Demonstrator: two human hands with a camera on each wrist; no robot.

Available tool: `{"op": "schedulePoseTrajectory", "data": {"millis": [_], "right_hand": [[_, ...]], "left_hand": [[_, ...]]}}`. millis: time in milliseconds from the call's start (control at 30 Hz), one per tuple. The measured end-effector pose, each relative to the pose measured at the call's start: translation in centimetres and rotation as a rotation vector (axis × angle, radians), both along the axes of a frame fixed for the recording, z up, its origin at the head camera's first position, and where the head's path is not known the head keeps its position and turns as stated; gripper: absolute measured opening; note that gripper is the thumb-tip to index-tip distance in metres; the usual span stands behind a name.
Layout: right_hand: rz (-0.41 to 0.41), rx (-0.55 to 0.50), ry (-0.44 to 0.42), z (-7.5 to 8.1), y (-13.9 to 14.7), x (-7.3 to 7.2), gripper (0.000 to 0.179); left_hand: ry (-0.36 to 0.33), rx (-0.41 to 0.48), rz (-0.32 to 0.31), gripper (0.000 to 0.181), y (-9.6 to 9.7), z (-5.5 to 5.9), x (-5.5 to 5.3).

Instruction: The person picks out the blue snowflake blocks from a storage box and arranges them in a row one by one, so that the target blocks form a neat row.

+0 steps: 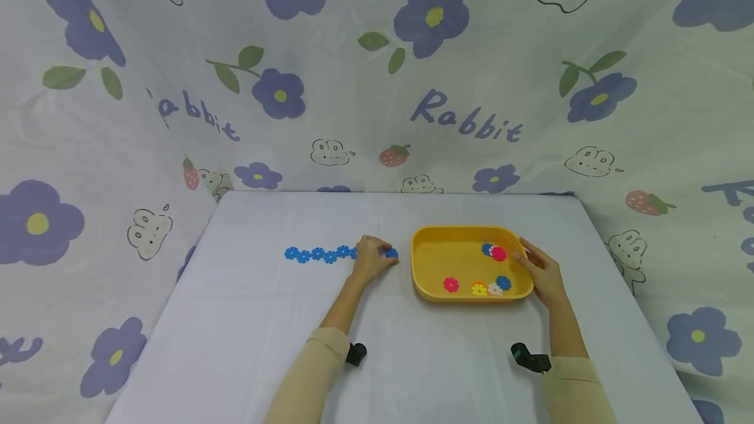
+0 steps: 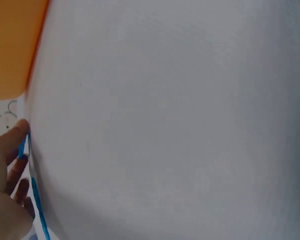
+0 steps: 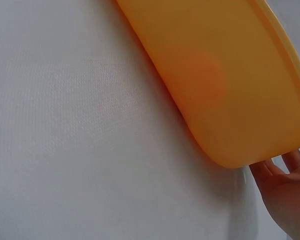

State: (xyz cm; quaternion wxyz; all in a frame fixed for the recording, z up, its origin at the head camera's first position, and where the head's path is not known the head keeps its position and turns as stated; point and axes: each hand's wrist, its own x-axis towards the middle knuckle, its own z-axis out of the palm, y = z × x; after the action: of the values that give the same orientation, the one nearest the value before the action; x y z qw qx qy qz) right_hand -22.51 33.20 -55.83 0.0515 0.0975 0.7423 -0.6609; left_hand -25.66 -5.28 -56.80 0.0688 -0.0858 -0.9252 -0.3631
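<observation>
My left hand point(image 1: 372, 259) pinches a blue flower-shaped disc point(image 1: 391, 253) between thumb and fingertip, at the right end of a wavy row of blue flower discs point(image 1: 318, 254) on the table. Part of that row is hidden under the hand. In the left wrist view the pinched disc point(image 2: 23, 146) shows edge-on by the thumb. My right hand point(image 1: 544, 278) grips the right end of a yellow tray point(image 1: 430, 298), thumb on the rim and fingers against the outer wall. Inside the tray lie several flower discs, among them pink point(image 1: 451, 284), yellow point(image 1: 480, 289) and blue point(image 1: 503, 282) ones.
A white cloth covers the table point(image 1: 235, 345). Behind and at both sides hangs a patterned curtain point(image 1: 353, 84) with flowers, rabbits and lettering. Each wrist wears a small black camera, the left one point(image 1: 356, 354) and the right one point(image 1: 530, 358).
</observation>
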Motion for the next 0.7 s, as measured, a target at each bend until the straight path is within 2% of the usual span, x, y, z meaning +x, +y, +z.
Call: {"op": "schedulePoseTrajectory", "data": {"millis": [267,500,700], "right_hand": [[-0.004,-0.004,-0.005,0.27,-0.07,0.15,0.066],[-0.006,-0.016,-0.008,0.24,-0.1,0.14,0.066],[-0.002,-0.011,0.0,0.25,-0.16,0.19,0.066]], "left_hand": [[0.025,-0.085,-0.005,0.049,-0.37,-0.7,0.07],[0.024,-0.121,-0.01,0.037,-0.49,-1.02,-0.04],[0.033,-0.143,-0.009,0.036,-0.65,-0.97,-0.03]]}}
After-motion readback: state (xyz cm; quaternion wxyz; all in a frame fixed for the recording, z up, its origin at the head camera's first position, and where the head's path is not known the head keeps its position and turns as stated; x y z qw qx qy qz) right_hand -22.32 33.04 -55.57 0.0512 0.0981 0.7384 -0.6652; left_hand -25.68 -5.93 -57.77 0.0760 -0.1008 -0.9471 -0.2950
